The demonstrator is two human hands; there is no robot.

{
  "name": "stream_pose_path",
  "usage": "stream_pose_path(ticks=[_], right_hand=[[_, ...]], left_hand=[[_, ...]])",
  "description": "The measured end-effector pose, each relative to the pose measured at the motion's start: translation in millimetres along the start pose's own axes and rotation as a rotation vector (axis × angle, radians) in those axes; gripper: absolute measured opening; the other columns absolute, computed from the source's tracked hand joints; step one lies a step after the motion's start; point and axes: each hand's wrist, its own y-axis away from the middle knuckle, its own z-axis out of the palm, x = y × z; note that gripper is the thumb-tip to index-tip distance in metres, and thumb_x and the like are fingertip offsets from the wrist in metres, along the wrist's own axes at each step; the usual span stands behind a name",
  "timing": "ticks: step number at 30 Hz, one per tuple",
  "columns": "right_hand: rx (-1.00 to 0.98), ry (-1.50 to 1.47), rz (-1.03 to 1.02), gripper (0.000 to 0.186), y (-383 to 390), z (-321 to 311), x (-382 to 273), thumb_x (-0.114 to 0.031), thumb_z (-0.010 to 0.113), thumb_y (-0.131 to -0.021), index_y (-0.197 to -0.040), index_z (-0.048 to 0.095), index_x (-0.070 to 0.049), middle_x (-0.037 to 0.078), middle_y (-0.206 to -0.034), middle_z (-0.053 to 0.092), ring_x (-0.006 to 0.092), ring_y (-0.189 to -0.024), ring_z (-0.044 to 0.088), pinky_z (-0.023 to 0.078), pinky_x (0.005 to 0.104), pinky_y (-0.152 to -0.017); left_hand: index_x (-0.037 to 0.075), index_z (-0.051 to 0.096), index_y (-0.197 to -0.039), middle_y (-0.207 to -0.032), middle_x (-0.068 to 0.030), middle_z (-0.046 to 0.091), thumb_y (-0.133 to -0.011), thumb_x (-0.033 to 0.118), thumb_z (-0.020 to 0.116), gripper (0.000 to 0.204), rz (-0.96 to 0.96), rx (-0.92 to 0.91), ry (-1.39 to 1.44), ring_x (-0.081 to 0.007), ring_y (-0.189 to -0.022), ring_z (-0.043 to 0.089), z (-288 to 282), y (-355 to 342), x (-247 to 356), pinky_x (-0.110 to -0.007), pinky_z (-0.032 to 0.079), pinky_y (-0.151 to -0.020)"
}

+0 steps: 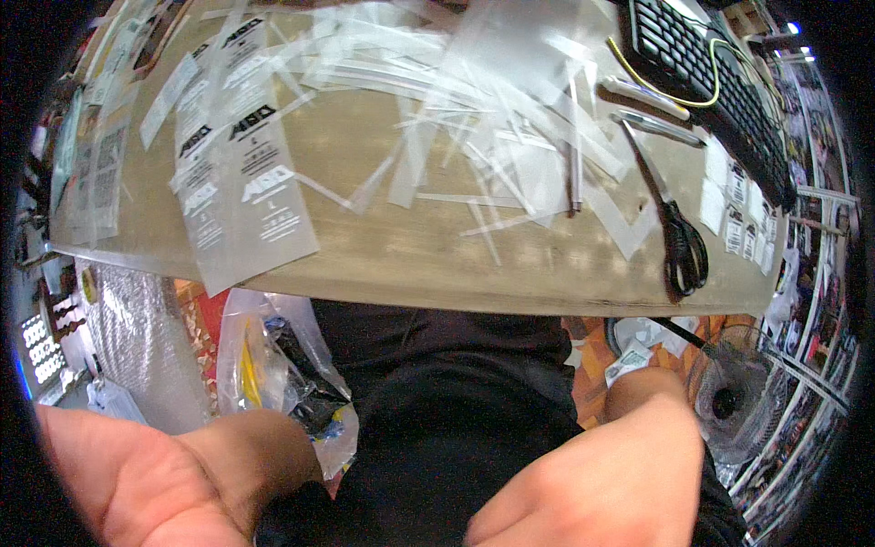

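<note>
A: Hands?
B: Left hand (137, 483), right hand (597, 483) well apart; fingers cropped, can't tell grip.
A: Risk?
B: Translucent, black-printed plastic sheet (264, 219) overhangs brown, smooth tabletop (437, 273); passing brush could drag it down.

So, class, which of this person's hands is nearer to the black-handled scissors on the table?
Right. The right hand is below the scissors in the picture, slightly to their left; the left hand is farther off, at the lower left.

Black lettering (253, 124) on plastic strips (283, 239)
</note>
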Motion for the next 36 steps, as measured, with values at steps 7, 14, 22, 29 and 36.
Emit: stream_pose_path(ticks=[7, 14, 22, 29, 36], right_hand=[[0.145, -0.272, -0.230, 0.033, -14, 32, 25, -0.026, 0.048, -0.084, -0.098, 0.049, 0.004, 0.015, -0.071, 0.051, 0.0305, -0.065, 0.053, 0.044, 0.0360, -0.055], [0.148, -0.172, -0.222, 0.029, -18, 34, 20, -0.027, 0.048, -0.085, -0.099, 0.050, -0.001, 0.014, -0.077, 0.052, 0.0302, -0.065, 0.054, 0.043, 0.0379, -0.052], [0.159, 0.284, 0.034, 0.024, 54, 22, 36, -0.025, 0.054, -0.084, -0.087, 0.052, -0.002, 0.013, -0.078, 0.050, 0.0303, -0.068, 0.055, 0.046, 0.0372, -0.055], [0.113, 0.696, 1.819, 0.075, 165, 51, 104, -0.062, 0.024, -0.087, -0.073, 0.067, -0.002, 0.023, -0.079, 0.063, 0.0387, -0.081, 0.061, 0.048, 0.0455, -0.075], [0.176, 0.764, 1.695, 0.063, 199, 61, 146, -0.053, 0.033, -0.089, -0.070, 0.064, -0.001, 0.021, -0.071, 0.061, 0.0394, -0.072, 0.059, 0.046, 0.0459, -0.067]], left_hand=[[-0.001, 0.045, -0.105, -0.081, -0.0052, 0.048, -0.080, 0.039, 0.060, 0.050, -0.004, -0.005, 0.045, -0.0171, -0.075, 0.049, 2, -5, -2, -0.027, 0.038, -0.068], [-0.001, 0.045, -0.106, -0.081, -0.0051, 0.047, -0.081, 0.041, 0.060, 0.051, -0.010, -0.005, 0.052, -0.0172, -0.075, 0.049, 6, -5, -2, -0.027, 0.038, -0.067], [-0.002, 0.044, -0.107, -0.080, -0.0051, 0.047, -0.081, 0.042, 0.059, 0.053, -0.045, 0.087, 0.092, -0.0173, -0.074, 0.048, 9, -16, -14, -0.027, 0.037, -0.066], [0.002, 0.050, -0.101, -0.089, -0.0139, 0.056, -0.086, 0.029, 0.054, 0.031, -0.552, 0.300, -0.118, -0.0201, -0.069, 0.054, 49, 35, -95, -0.029, 0.047, -0.058], [-0.007, 0.057, -0.092, -0.104, -0.0116, 0.055, -0.085, 0.005, 0.049, 0.016, -0.771, 0.292, -0.108, -0.0118, -0.080, 0.056, 69, 46, -104, -0.026, 0.047, -0.073]])
